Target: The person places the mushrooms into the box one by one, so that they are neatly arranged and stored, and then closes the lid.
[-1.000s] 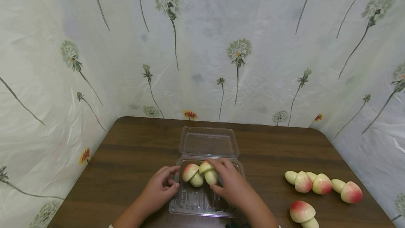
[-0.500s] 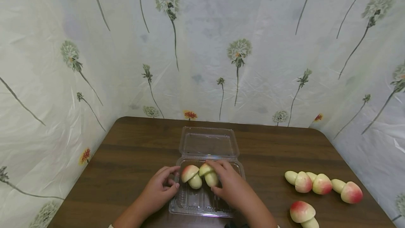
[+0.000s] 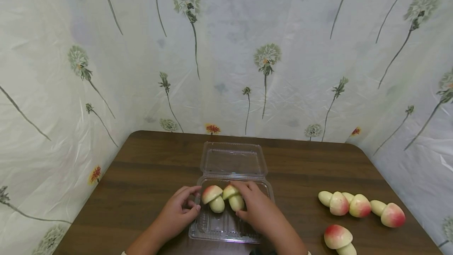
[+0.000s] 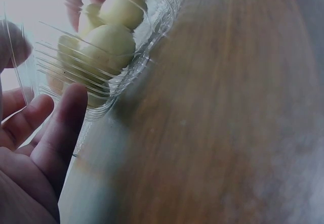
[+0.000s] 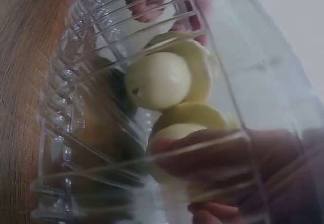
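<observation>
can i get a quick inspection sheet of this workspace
surface: dark wooden table.
job's things: clear clamshell box with lid open; two toy mushrooms in it, left mushroom and right mushroom.
clutter: four more mushrooms on the table at right, three in a row, one nearer.
hands: left hand holds the box's left edge; right hand grips the right mushroom.
cables: nothing seen.
surroundings: pale sheeting printed with dandelions behind and beside the table.
</observation>
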`<state>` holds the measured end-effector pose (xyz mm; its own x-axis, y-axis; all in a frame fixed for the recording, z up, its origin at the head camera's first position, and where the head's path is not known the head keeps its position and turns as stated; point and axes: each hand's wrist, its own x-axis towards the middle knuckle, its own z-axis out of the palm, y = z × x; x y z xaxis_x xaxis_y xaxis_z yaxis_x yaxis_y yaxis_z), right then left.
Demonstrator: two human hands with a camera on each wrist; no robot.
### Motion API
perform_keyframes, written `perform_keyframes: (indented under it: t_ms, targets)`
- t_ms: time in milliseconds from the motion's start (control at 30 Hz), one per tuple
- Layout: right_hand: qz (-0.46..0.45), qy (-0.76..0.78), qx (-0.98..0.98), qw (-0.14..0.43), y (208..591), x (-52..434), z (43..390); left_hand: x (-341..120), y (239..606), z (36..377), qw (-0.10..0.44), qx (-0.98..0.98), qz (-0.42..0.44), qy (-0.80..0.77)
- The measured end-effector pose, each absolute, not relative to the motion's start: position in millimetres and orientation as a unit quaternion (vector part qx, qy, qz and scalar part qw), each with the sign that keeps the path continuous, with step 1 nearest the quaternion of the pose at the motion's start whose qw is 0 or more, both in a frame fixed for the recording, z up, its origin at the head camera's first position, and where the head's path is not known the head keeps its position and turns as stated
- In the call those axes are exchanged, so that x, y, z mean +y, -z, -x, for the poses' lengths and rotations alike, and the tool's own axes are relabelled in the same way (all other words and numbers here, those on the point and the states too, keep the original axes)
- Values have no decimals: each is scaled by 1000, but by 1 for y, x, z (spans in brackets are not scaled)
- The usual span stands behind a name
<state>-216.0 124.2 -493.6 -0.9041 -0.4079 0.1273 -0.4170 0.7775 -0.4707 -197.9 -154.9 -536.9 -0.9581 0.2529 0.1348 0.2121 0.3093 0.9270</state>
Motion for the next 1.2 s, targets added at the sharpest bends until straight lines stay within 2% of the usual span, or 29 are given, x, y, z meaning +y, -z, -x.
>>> perform_keyframes:
  t_ms: [1200]
  targets:
    - [-210,-229,-951,6,495,120,215,-153,539,200,15,806,-144,-574]
